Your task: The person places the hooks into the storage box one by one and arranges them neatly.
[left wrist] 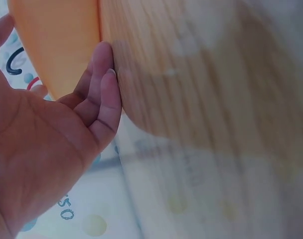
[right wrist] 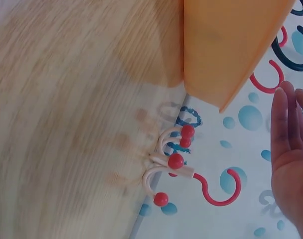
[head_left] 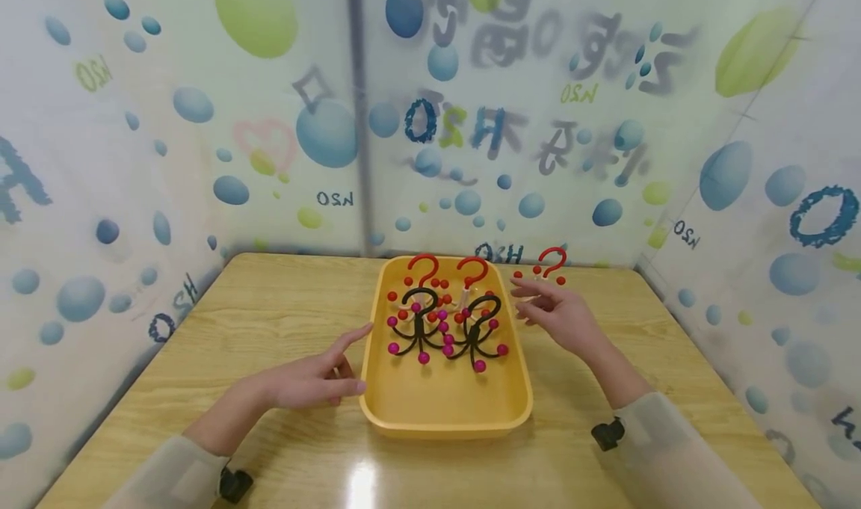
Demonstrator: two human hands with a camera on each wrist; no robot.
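Note:
A yellow plastic tray lies on the table, holding several multi-armed hooks with ball tips. Two black hooks with magenta balls are in its middle, and red-topped hooks with red balls stand behind them. My left hand is at the tray's left side, its index finger and thumb reaching the rim; its other fingers bend loosely by the tabletop in the left wrist view. Beyond the right rim, my right hand hovers with relaxed fingers, holding nothing. Near it, another red-topped hook with pale arms stands outside the tray.
The wooden table meets a patterned curtain at its back and sides. Dark wrist-worn devices sit at both sleeves. Between the tray's right wall and the back edge stands the loose hook.

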